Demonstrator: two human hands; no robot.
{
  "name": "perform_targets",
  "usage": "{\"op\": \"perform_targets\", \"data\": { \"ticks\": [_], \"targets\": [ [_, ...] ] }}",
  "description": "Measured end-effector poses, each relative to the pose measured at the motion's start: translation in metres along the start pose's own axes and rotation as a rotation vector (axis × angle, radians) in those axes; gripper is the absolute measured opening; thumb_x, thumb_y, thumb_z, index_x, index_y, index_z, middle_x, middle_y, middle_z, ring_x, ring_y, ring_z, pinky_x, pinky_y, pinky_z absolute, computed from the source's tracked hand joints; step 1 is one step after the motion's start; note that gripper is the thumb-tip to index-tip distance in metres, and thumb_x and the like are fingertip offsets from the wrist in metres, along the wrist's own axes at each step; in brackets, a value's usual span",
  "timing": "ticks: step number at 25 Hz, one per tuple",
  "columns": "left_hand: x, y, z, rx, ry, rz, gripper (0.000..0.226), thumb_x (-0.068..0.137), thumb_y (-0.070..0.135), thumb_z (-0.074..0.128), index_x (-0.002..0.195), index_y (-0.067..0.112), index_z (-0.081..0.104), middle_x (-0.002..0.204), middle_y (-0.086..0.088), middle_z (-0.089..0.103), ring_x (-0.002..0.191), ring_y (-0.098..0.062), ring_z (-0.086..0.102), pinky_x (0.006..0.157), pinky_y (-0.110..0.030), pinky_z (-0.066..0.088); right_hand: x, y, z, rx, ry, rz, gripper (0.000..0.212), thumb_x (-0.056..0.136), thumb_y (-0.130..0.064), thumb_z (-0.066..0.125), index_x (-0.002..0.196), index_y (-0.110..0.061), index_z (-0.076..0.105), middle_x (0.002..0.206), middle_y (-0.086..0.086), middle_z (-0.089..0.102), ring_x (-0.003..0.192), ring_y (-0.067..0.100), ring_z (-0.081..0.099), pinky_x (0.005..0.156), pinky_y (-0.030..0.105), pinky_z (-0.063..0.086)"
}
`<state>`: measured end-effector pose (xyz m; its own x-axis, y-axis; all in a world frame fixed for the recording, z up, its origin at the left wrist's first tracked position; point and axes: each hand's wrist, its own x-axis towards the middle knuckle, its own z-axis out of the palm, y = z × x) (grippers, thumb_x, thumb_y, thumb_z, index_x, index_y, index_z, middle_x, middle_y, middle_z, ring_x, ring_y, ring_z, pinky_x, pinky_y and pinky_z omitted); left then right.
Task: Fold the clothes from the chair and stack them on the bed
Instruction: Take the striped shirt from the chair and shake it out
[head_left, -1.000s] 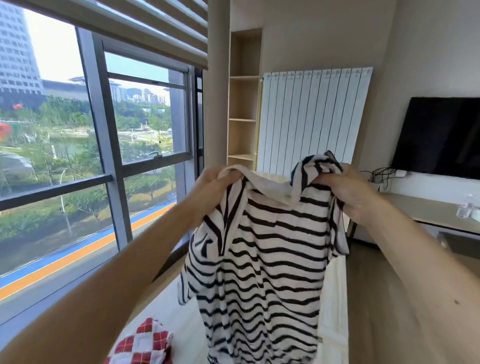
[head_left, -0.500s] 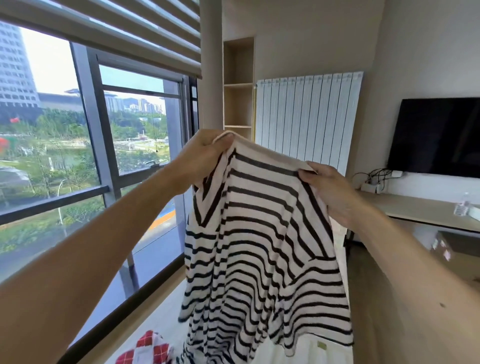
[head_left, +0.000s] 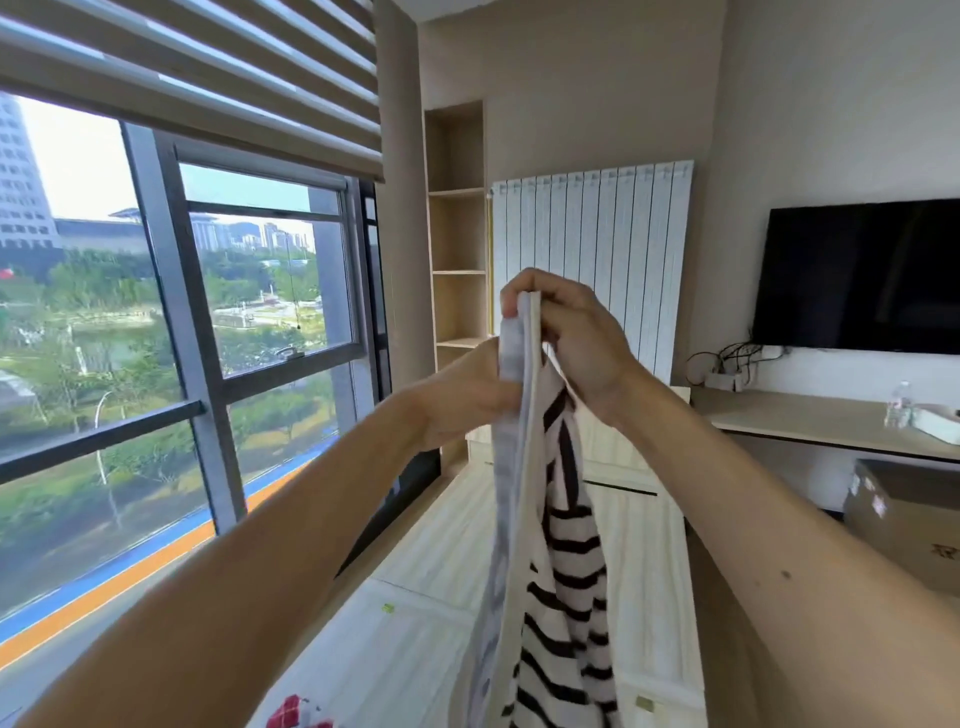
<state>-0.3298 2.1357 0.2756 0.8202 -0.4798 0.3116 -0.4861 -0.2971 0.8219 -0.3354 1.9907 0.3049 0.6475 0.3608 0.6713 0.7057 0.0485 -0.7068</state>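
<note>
A: Hands, where are they?
B: Both up in front, close together. Right hand (head_left: 576, 348) is the higher one, fingers curled over the top edge of the striped shirt (head_left: 566, 561). Left hand (head_left: 457, 400) sits just below & left of it, gripping the same bunched edge. Fabric's sandwiched btwn them.
A: Shirt's shape?
B: Looks doubled over. It hangs straight down from the hands as a narrow strip, plain pale side twd the left hand, black-white stripes on the right-hand side. Bottom end runs out of frame, so can't tell if it touches the bed (head_left: 415, 639).
A: Bed?
B: Below the hands, white cover. A red-white checked cloth (head_left: 293, 714) lies on it, well below the left forearm, mostly cut off.
A: Rest of the rm?
B: Window (head_left: 260, 291) is left of the left arm. Open shelf (head_left: 460, 270) & white ribbed panel (head_left: 587, 249) are beyond the hands. TV (head_left: 857, 275) is on the wall right of the right hand, desk (head_left: 810, 421) under it w/ a water bottle (head_left: 896, 405). Cardboard box (head_left: 904, 514) is on the floor right of the right forearm.
</note>
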Motion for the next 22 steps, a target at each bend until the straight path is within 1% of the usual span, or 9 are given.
{"op": "perform_targets", "data": {
  "ticks": [2, 4, 6, 8, 10, 12, 14, 17, 22],
  "targets": [
    [0.013, 0.011, 0.005, 0.077, 0.159, -0.007, 0.024, 0.090, 0.018, 0.070, 0.100, -0.003, 0.065, 0.093, -0.022, 0.072, 0.085, -0.028, 0.071, 0.084, -0.052, 0.058, -0.003, 0.001, -0.015, -0.085, 0.150, 0.004, 0.026, 0.087, 0.010, 0.045, 0.082, -0.011, 0.059, 0.077, -0.006, 0.058, 0.068, 0.003, 0.052, 0.061, 0.012, 0.041],
    [0.026, 0.020, 0.010, 0.168, 0.350, -0.029, 0.036, 0.091, 0.029, 0.072, 0.100, -0.006, 0.068, 0.090, -0.024, 0.072, 0.078, -0.036, 0.070, 0.075, -0.050, 0.057, -0.018, 0.007, -0.027, -0.017, 0.339, 0.085, 0.026, 0.084, 0.007, 0.051, 0.100, -0.013, 0.057, 0.097, 0.004, 0.060, 0.081, 0.005, 0.056, 0.067, 0.011, 0.044],
    [0.037, 0.030, 0.015, 0.218, 0.506, 0.010, 0.035, 0.092, 0.030, 0.070, 0.093, -0.005, 0.069, 0.079, -0.017, 0.070, 0.068, -0.028, 0.067, 0.063, -0.041, 0.052, -0.041, 0.022, -0.027, 0.050, 0.296, 0.237, 0.040, 0.083, -0.010, 0.064, 0.120, -0.020, 0.049, 0.113, 0.002, 0.059, 0.096, 0.011, 0.060, 0.078, 0.020, 0.048],
    [0.046, 0.041, 0.016, 0.272, 0.609, 0.073, 0.028, 0.093, 0.028, 0.069, 0.083, 0.002, 0.070, 0.073, -0.009, 0.069, 0.062, -0.015, 0.066, 0.059, -0.031, 0.052, -0.065, 0.046, -0.025, -0.088, 0.119, 0.403, 0.053, 0.080, -0.014, 0.071, 0.125, -0.024, 0.046, 0.114, 0.000, 0.064, 0.102, 0.017, 0.065, 0.084, 0.035, 0.055],
    [0.051, 0.050, 0.009, 0.381, 0.688, 0.134, 0.023, 0.095, 0.025, 0.067, 0.083, 0.006, 0.073, 0.073, -0.005, 0.068, 0.062, -0.009, 0.063, 0.058, -0.021, 0.050, -0.078, 0.072, -0.032, -0.315, 0.113, 0.461, 0.041, 0.073, -0.012, 0.064, 0.113, -0.015, 0.057, 0.103, 0.007, 0.072, 0.096, 0.025, 0.070, 0.084, 0.048, 0.058],
    [0.050, 0.053, -0.008, 0.504, 0.718, 0.177, 0.017, 0.093, 0.019, 0.067, 0.089, 0.006, 0.076, 0.077, -0.004, 0.068, 0.065, -0.008, 0.060, 0.054, -0.009, 0.043, -0.080, 0.088, -0.051, -0.508, 0.161, 0.461, 0.024, 0.073, -0.013, 0.055, 0.093, -0.002, 0.063, 0.089, 0.012, 0.072, 0.083, 0.026, 0.069, 0.069, 0.037, 0.055],
    [0.043, 0.050, -0.033, 0.664, 0.713, 0.190, 0.011, 0.090, 0.011, 0.068, 0.091, 0.007, 0.078, 0.080, -0.003, 0.069, 0.066, -0.002, 0.056, 0.060, -0.004, 0.038, -0.072, 0.088, -0.076, -0.666, 0.167, 0.457, 0.009, 0.082, -0.006, 0.054, 0.073, -0.005, 0.056, 0.071, 0.006, 0.062, 0.065, 0.017, 0.055, 0.051, 0.026, 0.032],
    [0.024, 0.039, -0.074, 0.867, 0.710, 0.137, 0.012, 0.089, 0.005, 0.068, 0.093, 0.006, 0.079, 0.089, -0.011, 0.074, 0.078, -0.013, 0.060, 0.081, -0.021, 0.042, -0.047, 0.077, -0.119, -0.858, 0.212, 0.395, 0.020, 0.087, 0.002, 0.055, 0.081, -0.015, 0.062, 0.083, 0.003, 0.064, 0.072, 0.016, 0.056, 0.051, 0.021, 0.032],
    [-0.008, 0.020, -0.124, 1.033, 0.763, -0.143, 0.018, 0.089, 0.001, 0.064, 0.103, 0.002, 0.076, 0.101, -0.025, 0.072, 0.094, -0.041, 0.068, 0.087, -0.044, 0.054, -0.005, 0.037, -0.159, -0.989, 0.350, 0.270, 0.018, 0.085, 0.000, 0.055, 0.089, -0.012, 0.067, 0.089, 0.003, 0.063, 0.085, 0.022, 0.059, 0.070, 0.031, 0.044]
  ]
}}
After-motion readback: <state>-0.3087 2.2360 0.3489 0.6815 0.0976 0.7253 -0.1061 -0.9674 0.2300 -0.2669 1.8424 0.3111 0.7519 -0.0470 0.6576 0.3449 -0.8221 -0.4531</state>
